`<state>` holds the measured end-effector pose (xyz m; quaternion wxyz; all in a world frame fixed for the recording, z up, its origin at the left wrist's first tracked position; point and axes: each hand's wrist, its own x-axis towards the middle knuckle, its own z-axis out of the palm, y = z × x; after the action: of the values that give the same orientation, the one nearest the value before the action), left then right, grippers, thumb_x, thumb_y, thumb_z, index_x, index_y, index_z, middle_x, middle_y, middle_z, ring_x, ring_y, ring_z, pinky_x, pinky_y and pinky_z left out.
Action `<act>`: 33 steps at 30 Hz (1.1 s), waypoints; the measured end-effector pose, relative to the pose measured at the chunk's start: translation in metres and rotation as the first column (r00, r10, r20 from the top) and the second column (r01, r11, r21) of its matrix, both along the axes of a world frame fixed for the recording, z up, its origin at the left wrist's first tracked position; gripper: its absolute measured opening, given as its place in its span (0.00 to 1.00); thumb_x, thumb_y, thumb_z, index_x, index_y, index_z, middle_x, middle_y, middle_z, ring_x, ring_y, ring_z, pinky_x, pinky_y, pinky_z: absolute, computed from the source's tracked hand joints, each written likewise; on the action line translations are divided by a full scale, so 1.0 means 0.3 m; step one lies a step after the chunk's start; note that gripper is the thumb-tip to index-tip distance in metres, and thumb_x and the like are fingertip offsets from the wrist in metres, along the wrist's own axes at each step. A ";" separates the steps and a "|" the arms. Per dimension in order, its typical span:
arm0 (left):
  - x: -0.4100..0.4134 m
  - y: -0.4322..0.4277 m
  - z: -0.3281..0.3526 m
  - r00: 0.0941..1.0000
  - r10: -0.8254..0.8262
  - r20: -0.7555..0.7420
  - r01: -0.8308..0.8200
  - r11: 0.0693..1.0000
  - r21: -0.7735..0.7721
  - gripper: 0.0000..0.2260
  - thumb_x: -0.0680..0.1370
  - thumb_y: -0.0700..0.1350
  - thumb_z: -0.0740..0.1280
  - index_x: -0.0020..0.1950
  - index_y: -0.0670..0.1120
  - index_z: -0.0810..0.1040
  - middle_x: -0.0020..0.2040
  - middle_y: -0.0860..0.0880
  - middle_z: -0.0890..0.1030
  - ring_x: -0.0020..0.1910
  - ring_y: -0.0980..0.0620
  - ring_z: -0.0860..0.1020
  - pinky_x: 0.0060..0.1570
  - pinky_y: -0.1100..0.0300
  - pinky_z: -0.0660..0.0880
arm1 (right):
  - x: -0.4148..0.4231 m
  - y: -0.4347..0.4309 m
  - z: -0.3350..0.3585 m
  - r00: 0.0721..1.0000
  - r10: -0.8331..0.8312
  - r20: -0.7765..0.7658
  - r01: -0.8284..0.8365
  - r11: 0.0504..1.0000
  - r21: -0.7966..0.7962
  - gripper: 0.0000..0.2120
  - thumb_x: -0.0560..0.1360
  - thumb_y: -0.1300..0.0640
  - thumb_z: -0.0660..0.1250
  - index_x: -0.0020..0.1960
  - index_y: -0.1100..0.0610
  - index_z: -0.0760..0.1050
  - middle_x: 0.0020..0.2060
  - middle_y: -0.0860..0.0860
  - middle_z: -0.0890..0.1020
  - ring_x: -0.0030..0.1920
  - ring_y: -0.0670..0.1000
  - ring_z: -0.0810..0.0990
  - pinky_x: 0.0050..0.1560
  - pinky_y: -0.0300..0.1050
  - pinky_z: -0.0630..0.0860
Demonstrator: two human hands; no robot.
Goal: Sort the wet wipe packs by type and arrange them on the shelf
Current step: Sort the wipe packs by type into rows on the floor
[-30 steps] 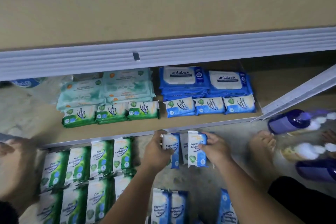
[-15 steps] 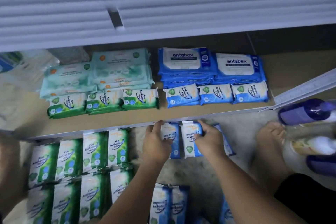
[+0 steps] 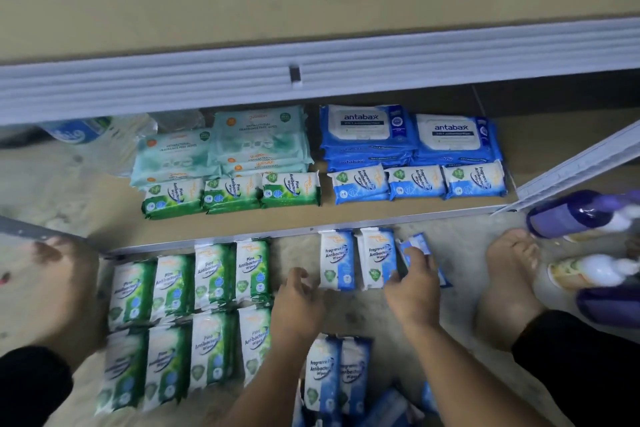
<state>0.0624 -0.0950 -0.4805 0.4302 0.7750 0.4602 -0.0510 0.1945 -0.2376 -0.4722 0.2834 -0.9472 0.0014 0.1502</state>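
Two blue packs (image 3: 336, 262) lie side by side on the floor (image 3: 460, 250), just below the shelf (image 3: 381, 213) edge, likely lined up by type before shelving. The right hand (image 3: 414, 288) grasps a third pack (image 3: 418, 241), tilted, beside them. The left hand (image 3: 298, 298) curls at the row's left edge; I cannot tell if it grips. Green packs (image 3: 194, 305) lie to the left. A foot (image 3: 509, 288) and bottles (image 3: 581, 215) crowd the right.

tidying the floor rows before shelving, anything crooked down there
Yes: the third blue Fragrance Free pack, under the right hand, lies tilted on the floor, its top leaning away from the two straight blue packs beside it.
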 end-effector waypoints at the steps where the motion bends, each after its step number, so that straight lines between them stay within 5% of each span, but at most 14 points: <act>1: -0.037 -0.021 0.014 0.999 -0.016 -0.035 0.014 0.999 -0.040 0.11 0.79 0.49 0.67 0.60 0.52 0.71 0.50 0.51 0.81 0.43 0.53 0.80 0.43 0.51 0.81 | -0.037 -0.021 -0.003 0.998 -0.010 -0.055 0.009 1.000 -0.005 0.16 0.71 0.66 0.69 0.58 0.57 0.78 0.55 0.58 0.78 0.54 0.62 0.78 0.51 0.52 0.76; 4: -0.146 -0.098 0.040 0.970 -0.184 -0.161 0.168 0.979 -0.112 0.15 0.77 0.48 0.63 0.63 0.52 0.73 0.55 0.49 0.82 0.44 0.52 0.81 0.45 0.55 0.81 | -0.143 -0.084 -0.056 0.896 -0.028 -0.444 -0.006 0.997 -0.075 0.02 0.70 0.58 0.65 0.41 0.52 0.75 0.45 0.53 0.83 0.49 0.59 0.82 0.49 0.47 0.77; 7: -0.226 -0.173 0.041 0.925 -0.308 -0.224 0.291 0.951 -0.107 0.24 0.76 0.50 0.62 0.73 0.52 0.67 0.65 0.45 0.73 0.58 0.44 0.78 0.55 0.53 0.77 | -0.252 -0.126 -0.056 0.797 -0.049 -0.603 0.038 0.999 -0.031 0.06 0.68 0.56 0.61 0.31 0.54 0.70 0.32 0.54 0.79 0.33 0.56 0.79 0.38 0.47 0.76; 9: -0.265 -0.206 0.036 0.923 -0.292 -0.252 0.272 0.956 -0.112 0.27 0.77 0.51 0.65 0.75 0.51 0.62 0.65 0.45 0.71 0.61 0.43 0.76 0.56 0.52 0.75 | -0.314 -0.134 -0.049 0.737 -0.049 -0.674 0.070 0.998 0.004 0.11 0.73 0.61 0.63 0.33 0.52 0.70 0.31 0.51 0.75 0.32 0.53 0.75 0.35 0.45 0.76; 13: -0.320 -0.247 0.019 0.911 -0.300 -0.283 0.279 0.953 -0.114 0.31 0.76 0.51 0.67 0.77 0.50 0.59 0.62 0.43 0.75 0.58 0.43 0.77 0.54 0.51 0.77 | -0.398 -0.176 -0.168 0.733 -0.056 -0.678 0.088 0.996 0.013 0.07 0.62 0.61 0.63 0.32 0.55 0.80 0.28 0.53 0.80 0.40 0.61 0.85 0.42 0.61 0.83; 18: -0.323 -0.268 0.009 0.934 -0.273 -0.229 0.252 0.960 -0.118 0.39 0.76 0.49 0.72 0.79 0.51 0.52 0.65 0.41 0.72 0.57 0.44 0.78 0.56 0.52 0.78 | -0.423 -0.113 -0.041 0.812 -0.061 -0.580 0.066 0.998 -0.013 0.06 0.68 0.63 0.66 0.39 0.57 0.82 0.29 0.53 0.83 0.32 0.54 0.85 0.35 0.55 0.84; 22: -0.307 -0.250 -0.001 0.943 -0.229 -0.240 0.195 0.968 -0.158 0.47 0.73 0.47 0.76 0.81 0.50 0.47 0.66 0.41 0.71 0.57 0.45 0.77 0.50 0.60 0.72 | -0.415 -0.095 -0.052 0.821 -0.046 -0.570 0.031 0.999 -0.036 0.05 0.75 0.56 0.71 0.49 0.57 0.84 0.36 0.52 0.84 0.36 0.51 0.82 0.39 0.44 0.80; 24: -0.297 -0.239 -0.011 0.954 -0.186 -0.234 0.144 0.972 -0.185 0.43 0.70 0.45 0.78 0.77 0.50 0.55 0.61 0.43 0.73 0.53 0.46 0.77 0.47 0.59 0.72 | -0.407 -0.095 -0.067 0.823 -0.015 -0.568 -0.007 0.999 -0.037 0.06 0.77 0.56 0.71 0.51 0.57 0.84 0.38 0.53 0.84 0.37 0.50 0.80 0.35 0.39 0.74; 28: -0.273 -0.227 -0.005 0.934 -0.243 -0.261 0.197 0.962 -0.190 0.20 0.70 0.48 0.71 0.61 0.45 0.76 0.55 0.45 0.79 0.52 0.47 0.78 0.51 0.55 0.77 | -0.387 -0.101 -0.077 0.824 0.019 -0.566 -0.023 1.000 -0.001 0.06 0.80 0.60 0.66 0.51 0.59 0.82 0.32 0.51 0.79 0.30 0.47 0.74 0.23 0.34 0.65; 33: -0.250 -0.204 0.064 0.960 -0.234 -0.151 0.196 0.954 -0.228 0.14 0.76 0.48 0.71 0.60 0.44 0.81 0.52 0.46 0.78 0.51 0.47 0.80 0.48 0.57 0.75 | -0.351 -0.147 0.001 0.861 0.079 -0.503 -0.083 0.996 0.013 0.04 0.80 0.62 0.65 0.47 0.58 0.77 0.39 0.53 0.81 0.38 0.51 0.78 0.37 0.42 0.73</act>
<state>-0.0127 -0.1561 -0.4612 0.4594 0.7630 0.4010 -0.2146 0.0892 -0.2817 -0.4719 0.2626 -0.8758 0.0361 0.4035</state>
